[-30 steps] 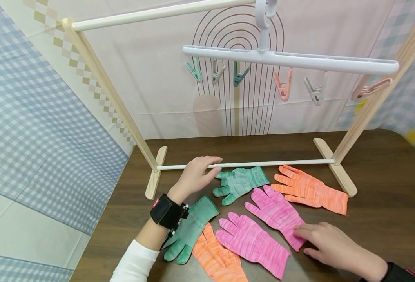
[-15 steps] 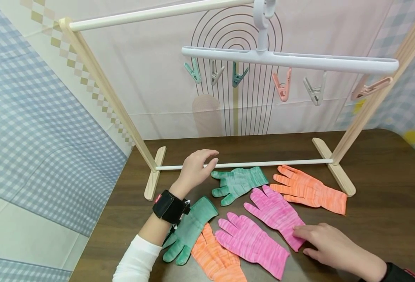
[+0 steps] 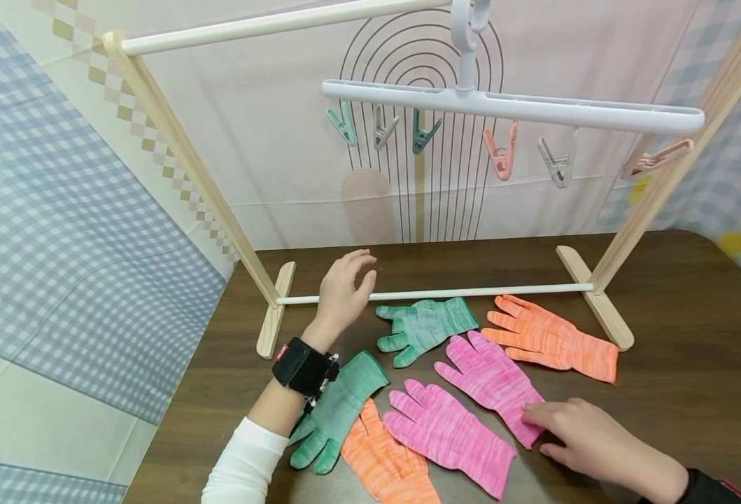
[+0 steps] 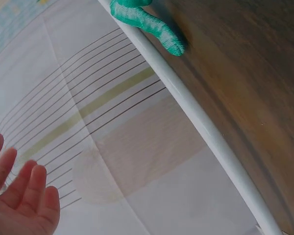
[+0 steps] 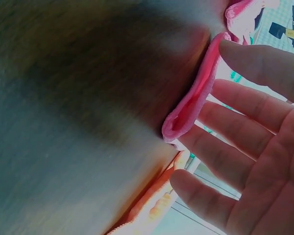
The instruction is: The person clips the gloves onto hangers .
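Pink glove [image 3: 488, 384]: one of two pink, lying flat on the brown table [image 3: 691, 336], cuff end toward me. My right hand [image 3: 587, 437] rests on that cuff with fingers straight and relaxed, fingertips [image 5: 196, 142] against the rolled pink hem; nothing pinched or lifted. This hand has kept its place over the last second.

Left hand [image 3: 343, 294]: a second ago it lay across the white lower rail [image 3: 471, 292] of the wooden rack; now it has lifted off and drawn back, fingers open and loosely spread, holding nothing. The left wrist view shows the palm in the air with the rail and a green glove fingertip [image 4: 164, 36] apart from it. I judge the rack is let go and this hand is free for other work.

Other items, unchanged:
- second pink glove [image 3: 448, 434], nearer me
- two green gloves, one by the rail [image 3: 427, 327], one under my left wrist [image 3: 335, 413]
- two orange gloves, far [image 3: 555, 339] and near [image 3: 385, 462]
- clip hanger [image 3: 515, 108] overhead, every peg bare

No glove has left the table.
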### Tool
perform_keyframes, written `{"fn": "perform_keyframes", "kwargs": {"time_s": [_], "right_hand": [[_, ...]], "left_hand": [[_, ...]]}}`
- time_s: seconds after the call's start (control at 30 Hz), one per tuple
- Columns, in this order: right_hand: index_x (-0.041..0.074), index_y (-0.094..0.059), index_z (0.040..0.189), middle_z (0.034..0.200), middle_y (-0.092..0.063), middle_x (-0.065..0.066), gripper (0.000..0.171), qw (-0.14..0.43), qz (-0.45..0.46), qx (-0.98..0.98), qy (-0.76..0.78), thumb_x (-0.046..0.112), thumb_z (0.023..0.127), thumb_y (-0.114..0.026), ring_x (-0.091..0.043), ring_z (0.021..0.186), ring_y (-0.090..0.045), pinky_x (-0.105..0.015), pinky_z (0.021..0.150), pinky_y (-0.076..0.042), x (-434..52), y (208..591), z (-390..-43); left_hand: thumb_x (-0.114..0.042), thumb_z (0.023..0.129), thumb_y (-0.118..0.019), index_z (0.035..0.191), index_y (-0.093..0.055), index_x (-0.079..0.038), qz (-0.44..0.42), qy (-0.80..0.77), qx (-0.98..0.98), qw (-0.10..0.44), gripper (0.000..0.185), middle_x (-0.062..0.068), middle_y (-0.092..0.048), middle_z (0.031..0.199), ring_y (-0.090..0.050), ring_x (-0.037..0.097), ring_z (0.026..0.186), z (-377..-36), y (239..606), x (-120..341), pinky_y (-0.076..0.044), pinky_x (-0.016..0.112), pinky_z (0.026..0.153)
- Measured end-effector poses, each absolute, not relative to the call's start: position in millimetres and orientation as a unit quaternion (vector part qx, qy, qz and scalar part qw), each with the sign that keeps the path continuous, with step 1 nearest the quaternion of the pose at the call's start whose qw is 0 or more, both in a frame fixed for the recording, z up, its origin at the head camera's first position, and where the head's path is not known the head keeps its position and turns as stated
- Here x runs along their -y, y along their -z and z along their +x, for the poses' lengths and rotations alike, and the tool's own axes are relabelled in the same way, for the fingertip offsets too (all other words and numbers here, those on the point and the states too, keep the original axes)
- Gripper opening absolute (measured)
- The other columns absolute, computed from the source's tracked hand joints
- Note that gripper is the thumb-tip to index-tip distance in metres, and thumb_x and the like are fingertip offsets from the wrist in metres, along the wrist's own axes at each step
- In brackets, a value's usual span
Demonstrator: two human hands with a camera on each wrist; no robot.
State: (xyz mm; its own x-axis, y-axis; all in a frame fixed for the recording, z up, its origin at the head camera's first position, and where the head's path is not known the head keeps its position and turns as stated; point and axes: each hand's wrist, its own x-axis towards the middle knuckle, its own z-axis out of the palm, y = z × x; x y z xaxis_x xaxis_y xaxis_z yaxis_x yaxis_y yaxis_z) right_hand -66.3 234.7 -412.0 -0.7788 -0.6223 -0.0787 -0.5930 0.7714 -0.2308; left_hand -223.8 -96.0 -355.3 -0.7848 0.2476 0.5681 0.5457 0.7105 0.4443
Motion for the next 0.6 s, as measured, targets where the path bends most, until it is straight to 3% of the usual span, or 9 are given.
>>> {"fn": "perform_keyframes", "kwargs": {"time_s": [0.23,0.6], "right_hand": [[0.013,-0.066,0.1,0.101,-0.066,-0.002,0.032,0.082,-0.314,-0.941,0.094,0.023,0.07,-0.071,-0.017,0.092,-0.061,-0.039,0.072,-0.047,-234.0,411.3,-65.2],[0.015,-0.066,0.099,0.103,-0.065,-0.002,0.031,0.077,-0.307,-0.944,0.091,0.023,0.069,-0.071,-0.019,0.092,-0.061,-0.04,0.073,-0.047,-234.5,412.7,-64.0]], "left_hand": [[-0.014,0.086,-0.052,0.116,-0.054,-0.005,-0.218,0.33,0.878,0.271,0.032,0.011,-0.056,0.117,-0.053,0.024,0.104,-231.5,344.6,93.9,-0.043,0.038,0.084],[-0.015,0.085,-0.051,0.125,-0.045,-0.004,-0.209,0.347,0.876,0.264,0.042,0.009,-0.056,0.117,-0.055,0.023,0.101,-238.8,334.5,90.1,-0.044,0.038,0.082]]}}
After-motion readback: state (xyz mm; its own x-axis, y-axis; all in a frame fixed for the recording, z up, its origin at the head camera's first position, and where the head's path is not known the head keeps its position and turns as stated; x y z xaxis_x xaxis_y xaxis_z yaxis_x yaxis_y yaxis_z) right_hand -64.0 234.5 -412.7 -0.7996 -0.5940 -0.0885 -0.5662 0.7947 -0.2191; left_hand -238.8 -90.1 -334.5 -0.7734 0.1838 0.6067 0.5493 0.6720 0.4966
